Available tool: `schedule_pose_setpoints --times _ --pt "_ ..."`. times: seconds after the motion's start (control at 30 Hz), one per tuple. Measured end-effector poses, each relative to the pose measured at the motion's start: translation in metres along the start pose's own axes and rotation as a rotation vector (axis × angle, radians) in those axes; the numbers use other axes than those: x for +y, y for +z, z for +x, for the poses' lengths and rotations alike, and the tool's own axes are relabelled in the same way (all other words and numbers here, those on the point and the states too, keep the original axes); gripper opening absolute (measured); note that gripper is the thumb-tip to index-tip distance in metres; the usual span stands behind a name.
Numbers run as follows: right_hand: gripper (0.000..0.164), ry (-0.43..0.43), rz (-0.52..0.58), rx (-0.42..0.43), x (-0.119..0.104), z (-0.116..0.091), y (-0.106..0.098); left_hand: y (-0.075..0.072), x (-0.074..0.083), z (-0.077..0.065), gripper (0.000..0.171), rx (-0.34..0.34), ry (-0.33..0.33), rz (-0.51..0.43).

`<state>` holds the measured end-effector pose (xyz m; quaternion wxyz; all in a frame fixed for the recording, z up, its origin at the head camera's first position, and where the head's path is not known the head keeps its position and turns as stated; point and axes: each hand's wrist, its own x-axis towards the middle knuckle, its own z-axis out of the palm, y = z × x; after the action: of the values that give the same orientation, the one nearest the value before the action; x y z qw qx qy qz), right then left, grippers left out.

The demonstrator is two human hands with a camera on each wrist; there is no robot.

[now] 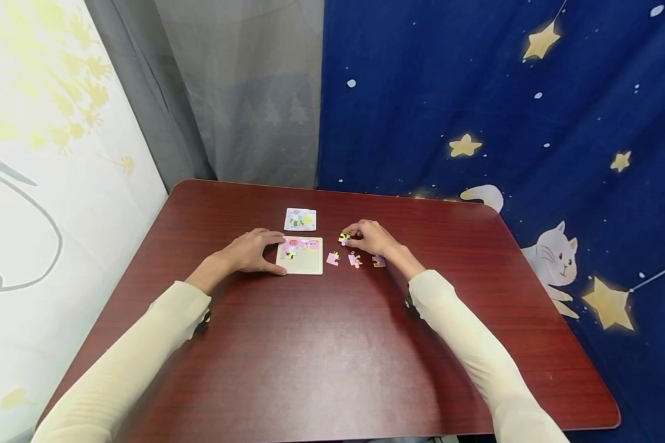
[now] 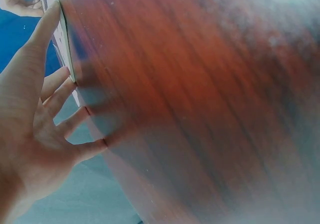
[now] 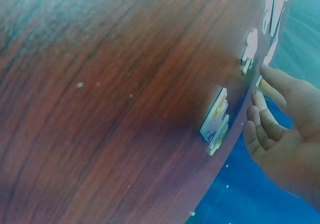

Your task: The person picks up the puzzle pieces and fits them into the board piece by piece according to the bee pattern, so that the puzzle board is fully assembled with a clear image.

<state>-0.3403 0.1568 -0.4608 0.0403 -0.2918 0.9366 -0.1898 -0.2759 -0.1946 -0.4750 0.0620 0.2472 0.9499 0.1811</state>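
A small square puzzle tray [image 1: 308, 266] lies on the table with pink pieces along its far side and a black-and-yellow piece at its left; the rest of its inside is pale. My left hand [image 1: 252, 251] rests at the tray's left side, thumb at the near corner and fingers at the far one. In the left wrist view its fingers [image 2: 67, 119] are spread and straight. To the right of the tray, my right hand [image 1: 372, 237] pinches a yellow-and-black puzzle piece [image 1: 343, 239] between thumb and fingers. Three loose pieces, including a pink one [image 1: 333, 258], lie close by.
Behind the tray lies a picture card [image 1: 300, 219] showing a bee. The reddish-brown table [image 1: 310, 357] has a rounded far edge near grey and blue curtains [image 1: 399, 123]. A white patterned cloth [image 1: 50, 184] hangs at the left.
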Motion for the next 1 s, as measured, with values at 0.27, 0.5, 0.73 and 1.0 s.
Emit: schedule_pose_setpoints --times 0.27,0.5,0.73,1.0 --pt "0.032 -0.070 0.014 -0.001 -0.007 0.002 -0.001 0.001 -0.001 0.001 0.095 -0.012 -0.011 0.000" --pt "0.033 -0.084 0.040 -0.014 -0.016 0.006 -0.002 -0.001 0.002 -0.001 0.095 0.003 0.005 0.006" --pt "0.033 -0.123 0.044 -0.024 -0.023 0.011 0.003 0.000 0.002 0.000 0.094 -0.004 -0.006 0.000" --pt "0.034 -0.159 0.036 -0.041 -0.032 0.015 0.009 -0.001 0.001 0.000 0.095 -0.011 -0.012 0.004"
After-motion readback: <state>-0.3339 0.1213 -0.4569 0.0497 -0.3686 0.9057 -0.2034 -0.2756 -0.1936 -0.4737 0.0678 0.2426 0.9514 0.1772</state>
